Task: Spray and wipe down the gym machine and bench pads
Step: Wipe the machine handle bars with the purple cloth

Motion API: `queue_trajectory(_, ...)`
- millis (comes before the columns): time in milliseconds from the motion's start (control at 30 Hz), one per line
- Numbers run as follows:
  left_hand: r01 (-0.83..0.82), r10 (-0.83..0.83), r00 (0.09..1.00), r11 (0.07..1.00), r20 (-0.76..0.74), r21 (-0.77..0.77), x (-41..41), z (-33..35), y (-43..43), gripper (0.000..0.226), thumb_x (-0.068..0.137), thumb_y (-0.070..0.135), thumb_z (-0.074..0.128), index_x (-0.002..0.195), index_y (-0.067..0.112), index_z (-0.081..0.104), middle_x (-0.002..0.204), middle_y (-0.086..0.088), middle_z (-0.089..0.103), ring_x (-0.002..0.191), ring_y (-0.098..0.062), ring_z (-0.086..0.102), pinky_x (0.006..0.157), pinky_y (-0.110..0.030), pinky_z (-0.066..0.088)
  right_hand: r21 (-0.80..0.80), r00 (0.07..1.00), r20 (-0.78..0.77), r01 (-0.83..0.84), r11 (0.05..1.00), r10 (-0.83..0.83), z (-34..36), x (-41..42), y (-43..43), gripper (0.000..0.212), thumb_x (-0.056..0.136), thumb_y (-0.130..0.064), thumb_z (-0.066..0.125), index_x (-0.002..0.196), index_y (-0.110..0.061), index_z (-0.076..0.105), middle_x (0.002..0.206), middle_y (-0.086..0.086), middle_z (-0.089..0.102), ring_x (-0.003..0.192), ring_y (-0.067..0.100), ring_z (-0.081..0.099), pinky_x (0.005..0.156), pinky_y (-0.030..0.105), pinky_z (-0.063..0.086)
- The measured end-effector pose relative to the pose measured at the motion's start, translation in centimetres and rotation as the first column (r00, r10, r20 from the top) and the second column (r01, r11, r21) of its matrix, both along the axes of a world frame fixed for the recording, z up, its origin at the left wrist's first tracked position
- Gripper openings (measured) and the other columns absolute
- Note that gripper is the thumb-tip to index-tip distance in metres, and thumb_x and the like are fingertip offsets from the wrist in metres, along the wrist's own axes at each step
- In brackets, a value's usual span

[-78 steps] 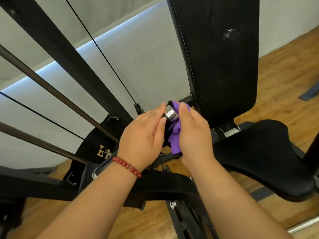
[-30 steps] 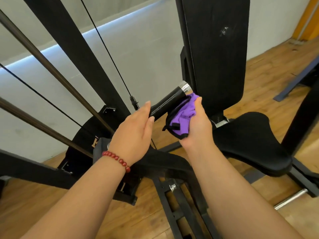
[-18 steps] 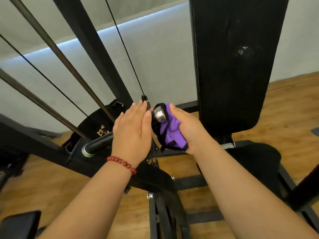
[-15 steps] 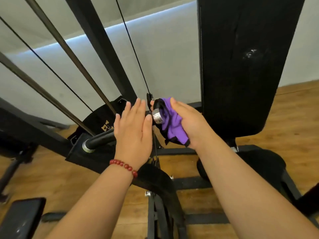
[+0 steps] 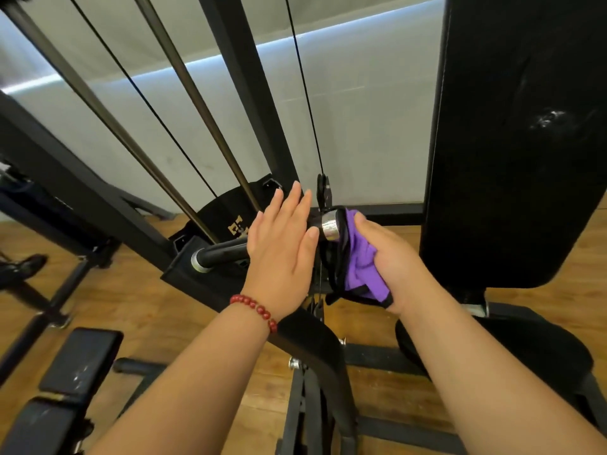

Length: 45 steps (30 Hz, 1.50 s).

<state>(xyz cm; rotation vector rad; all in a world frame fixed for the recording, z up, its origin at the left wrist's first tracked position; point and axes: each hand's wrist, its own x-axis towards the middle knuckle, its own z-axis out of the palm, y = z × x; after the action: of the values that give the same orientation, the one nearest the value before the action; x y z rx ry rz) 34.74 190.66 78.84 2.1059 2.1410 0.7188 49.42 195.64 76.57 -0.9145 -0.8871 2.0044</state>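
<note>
Purple black-edged cloth, gripped in right hand, cups chrome-capped end of black machine handle bar; bar's long axis runs leftward beneath flat, straight-fingered left hand

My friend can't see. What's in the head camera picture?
The right hand holds a purple cloth against the shiny end of a black handle on a gym machine. The left hand lies flat over the handle. A black pad stands nearby.
</note>
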Motion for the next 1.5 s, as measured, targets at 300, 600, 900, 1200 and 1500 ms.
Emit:
queue_trajectory(300,0.014,-0.014,0.999,1.0,0.038,0.008,0.0,-0.2,0.1,0.046,0.097,0.046,0.011,0.143,0.041,0.009,0.153,0.025,-0.001,0.14,0.011,-0.014,0.113,-0.017,-0.015,-0.026,0.991,-0.128,-0.041,0.999,0.037,0.1,-0.4,1.2,0.043,0.084,-0.039,0.057,0.12,-0.018,0.067,0.117,0.011,0.07,0.112,0.029,0.065,0.102,0.043,0.049)
queue_trajectory(600,0.005,-0.002,0.995,1.0,0.097,-0.029,0.4,0.4,0.0,0.044,0.099,0.047,0.012,0.142,0.046,0.004,0.147,0.036,-0.013,0.138,0.015,-0.018,0.115,-0.018,-0.013,0.202,0.979,0.193,-0.108,0.974,0.068,2.1,-1.7,3.5,0.023,0.1,-0.038,0.049,0.113,-0.039,0.068,0.11,-0.002,0.068,0.099,0.016,0.066,0.074,0.029,0.056)
queue_trajectory(900,-0.341,0.351,0.91,0.936,0.222,-0.085,-0.7,-1.2,-1.3,0.055,0.095,0.046,0.016,0.14,0.038,-0.015,0.152,0.022,-0.02,0.141,0.006,-0.024,0.121,-0.03,-0.012,0.118,0.831,0.261,-0.533,0.838,0.492,4.0,-0.7,6.6,0.028,0.098,-0.024,0.053,0.114,-0.008,0.071,0.095,0.011,0.072,0.061,0.011,0.063,0.053,0.024,0.052)
queue_trajectory(1200,-0.305,0.309,0.933,0.951,0.184,-0.05,-1.8,-2.0,-1.4,0.057,0.092,0.054,0.01,0.145,0.038,-0.004,0.154,0.023,-0.006,0.144,0.006,-0.012,0.115,-0.022,-0.017,0.148,0.456,0.681,-0.852,0.501,0.573,7.3,-3.8,9.2,0.024,0.09,-0.037,0.062,0.108,-0.025,0.073,0.093,0.006,0.075,0.073,0.016,0.07,0.065,0.027,0.056)
queue_trajectory(1500,-0.284,0.284,0.94,0.958,0.187,-0.028,-2.3,-2.4,-1.3,0.055,0.095,0.05,0.014,0.146,0.037,-0.001,0.154,0.022,-0.004,0.146,0.003,-0.009,0.113,-0.019,-0.02,0.123,0.364,0.71,-0.907,0.403,0.602,6.8,-3.7,10.5,0.026,0.091,-0.04,0.06,0.107,-0.025,0.073,0.093,0.006,0.075,0.075,0.019,0.072,0.062,0.024,0.057)
